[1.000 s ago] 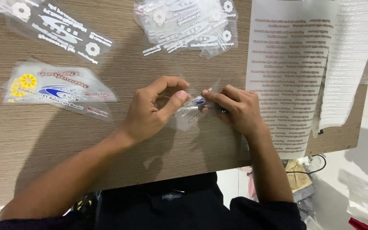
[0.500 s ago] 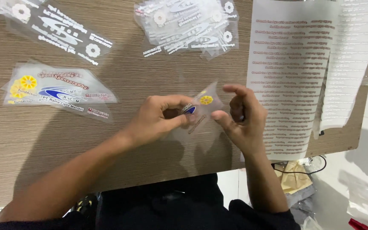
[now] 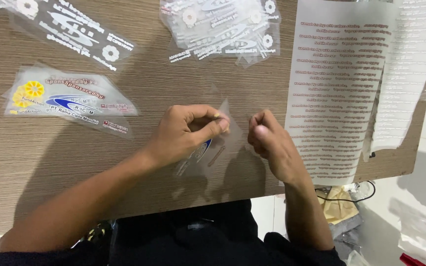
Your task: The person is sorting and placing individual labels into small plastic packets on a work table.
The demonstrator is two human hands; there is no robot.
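The left hand (image 3: 186, 133) pinches a clear printed sticker sheet (image 3: 208, 150) between thumb and fingers, lifted off the wooden surface (image 3: 75, 162). The right hand (image 3: 272, 145) (loosely curled, fingers holding nothing I can make out) hovers just beside it.

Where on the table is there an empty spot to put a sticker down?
Bare wood lies below the colourful sticker pile, left of the left hand, and in the middle strip between the top clear sticker pile and the hands. It is crowded along the top edge and on the right, where the printed sheet lies beside the right hand.
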